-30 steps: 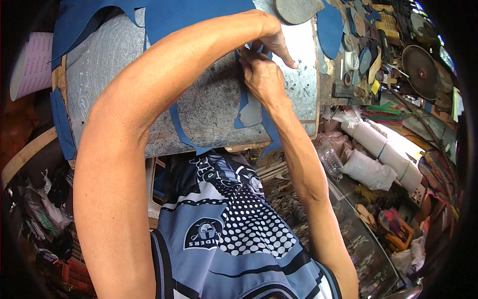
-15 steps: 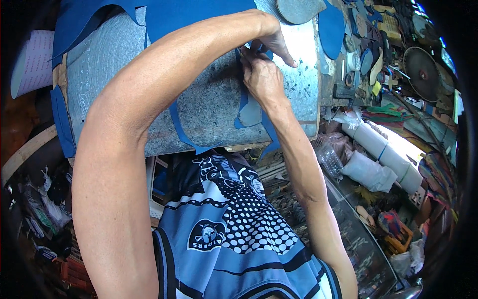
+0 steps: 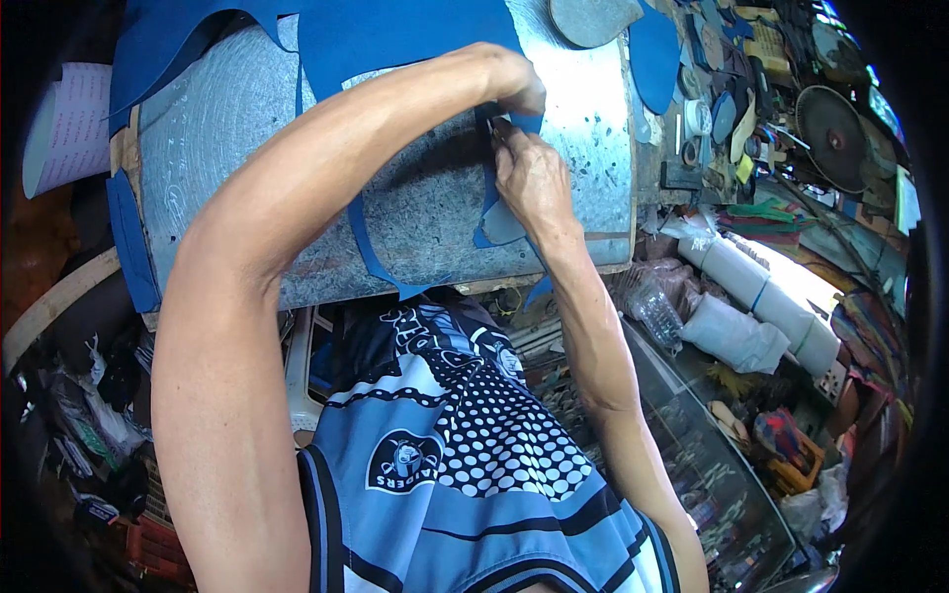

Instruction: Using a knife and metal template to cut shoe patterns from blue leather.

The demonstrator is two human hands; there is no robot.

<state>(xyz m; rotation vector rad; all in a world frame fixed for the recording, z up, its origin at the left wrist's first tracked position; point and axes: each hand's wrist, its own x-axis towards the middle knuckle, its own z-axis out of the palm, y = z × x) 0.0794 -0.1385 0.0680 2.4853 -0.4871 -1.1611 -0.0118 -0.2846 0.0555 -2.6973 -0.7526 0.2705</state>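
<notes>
Over the grey metal-topped table (image 3: 425, 237), my left hand (image 3: 517, 84) bends down onto blue sheet material (image 3: 405, 35), its fingers mostly hidden behind the back of the hand. Just nearer to me, my right hand (image 3: 534, 183) is closed, its fingertips pinched around something small and dark that I cannot make out. A blue edge shows right beneath the left hand. Under the right wrist lies a grey flat piece (image 3: 504, 225) edged with blue. A narrow blue strip (image 3: 364, 247) runs down to the table's front edge.
A rounded grey slab (image 3: 595, 20) and a blue cut piece (image 3: 654, 59) lie at the far right. Beyond them are rolls of tape (image 3: 697, 119) and a round fan (image 3: 830, 138). Wrapped white rolls (image 3: 761, 296) lie right of the table. A paper roll (image 3: 69, 128) stands left.
My left hand has drawn slightly nearer and left, its thumb now tucked out of sight. The right hand has shifted a little nearer to me. A blue strip by the right forearm shows less.
</notes>
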